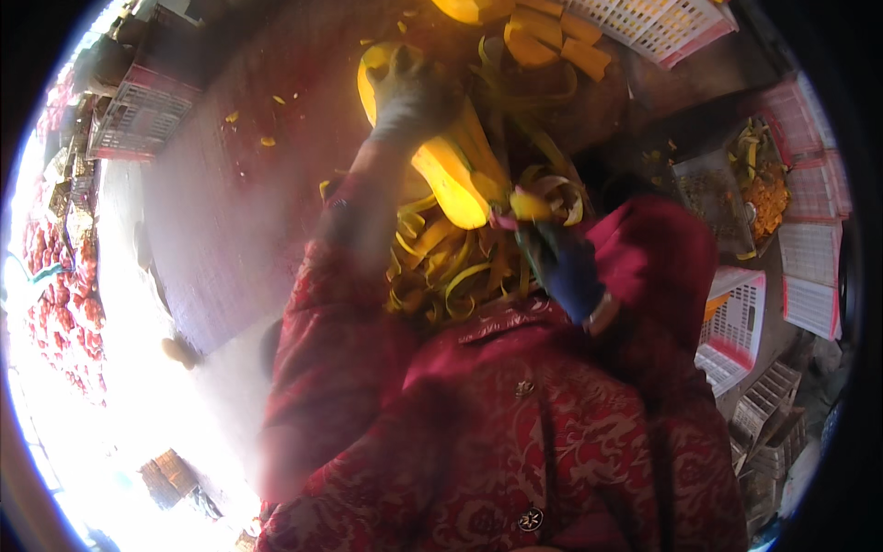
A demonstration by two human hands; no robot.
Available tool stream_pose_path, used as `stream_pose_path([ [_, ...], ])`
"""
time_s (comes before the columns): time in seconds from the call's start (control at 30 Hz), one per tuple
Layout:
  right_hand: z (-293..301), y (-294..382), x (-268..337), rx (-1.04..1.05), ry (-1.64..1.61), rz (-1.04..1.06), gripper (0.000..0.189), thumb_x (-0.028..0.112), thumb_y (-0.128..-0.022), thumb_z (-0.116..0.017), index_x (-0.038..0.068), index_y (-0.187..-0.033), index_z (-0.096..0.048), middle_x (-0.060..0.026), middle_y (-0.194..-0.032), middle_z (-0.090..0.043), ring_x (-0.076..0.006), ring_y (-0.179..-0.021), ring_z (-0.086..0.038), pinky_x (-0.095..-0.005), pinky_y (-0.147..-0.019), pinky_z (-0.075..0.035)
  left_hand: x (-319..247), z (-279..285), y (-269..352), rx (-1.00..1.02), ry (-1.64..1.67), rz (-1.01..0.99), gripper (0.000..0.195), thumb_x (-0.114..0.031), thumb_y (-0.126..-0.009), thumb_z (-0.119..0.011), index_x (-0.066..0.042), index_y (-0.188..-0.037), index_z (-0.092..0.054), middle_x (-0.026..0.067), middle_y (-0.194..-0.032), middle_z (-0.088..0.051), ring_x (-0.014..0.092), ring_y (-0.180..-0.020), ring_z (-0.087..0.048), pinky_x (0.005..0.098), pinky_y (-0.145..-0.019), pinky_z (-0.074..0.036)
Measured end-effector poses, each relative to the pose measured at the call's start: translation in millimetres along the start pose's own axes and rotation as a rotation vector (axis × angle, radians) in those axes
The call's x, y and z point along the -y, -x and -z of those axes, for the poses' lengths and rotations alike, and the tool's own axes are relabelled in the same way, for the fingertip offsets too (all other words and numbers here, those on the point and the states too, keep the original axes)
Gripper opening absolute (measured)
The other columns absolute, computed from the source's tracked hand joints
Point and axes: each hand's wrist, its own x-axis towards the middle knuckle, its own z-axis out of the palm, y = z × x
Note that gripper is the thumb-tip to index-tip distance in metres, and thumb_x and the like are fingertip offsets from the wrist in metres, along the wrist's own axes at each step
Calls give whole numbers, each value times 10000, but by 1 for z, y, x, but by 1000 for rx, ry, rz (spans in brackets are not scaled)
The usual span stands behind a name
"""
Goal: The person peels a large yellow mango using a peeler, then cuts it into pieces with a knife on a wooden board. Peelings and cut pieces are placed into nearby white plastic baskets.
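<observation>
A gloved left hand, my left hand (412, 93), grips the upper, wider end of a long yellow-orange squash (452, 181). The squash slants down toward my body, its narrow end lowest, with peeled flesh showing. Just right of that end is my right hand (569, 276) in a dark blue glove, closed around a tool that is blurred; it looks like a peeler, with a pinkish part and a yellow strip (530, 205) at its head. Long curled peels (448, 265) lie heaped below the squash, near my lap.
Cut squash pieces (545, 34) and another squash (469, 8) lie at the top, beside a white and pink plastic crate (648, 27). More peels (528, 90) are near them. On the right stand a container of orange scraps (766, 200) and an open crate (735, 331). Another crate (141, 114) stands upper left.
</observation>
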Motion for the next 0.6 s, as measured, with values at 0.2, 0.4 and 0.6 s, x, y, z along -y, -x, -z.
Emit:
stream_pose_path([
  [0.2,-22,17,-13,-76,54,161,368,186,-967,-633,122,-1328,-606,-151,-890,-692,-298,-777,-679,-378,-636,-539,23,-14,22,-75,117,123,553,-585,-819,-625,-344,-1316,-596,18,-1522,-401,371,-1436,-273,646,-1111,-257],
  [0.4,-35,-7,-6,24,-420,-96,397,217,-955,-658,125,-1336,-596,-149,-848,-687,-252,-683,-684,-355,-575,-531,40,-20,46,-117,275,151,577,-553,-846,-610,-336,-1374,-528,22,-1563,-307,330,-1475,-156,685,-1073,-300],
  [0.6,-11,4,12,23,-73,154,472,259,-974,-622,132,-1416,-517,-180,-780,-669,-351,-658,-658,-414,-555,-521,23,-10,38,7,274,367,621,-555,-791,-674,-275,-1336,-574,13,-1558,-340,350,-1469,-194,655,-1100,-294],
])
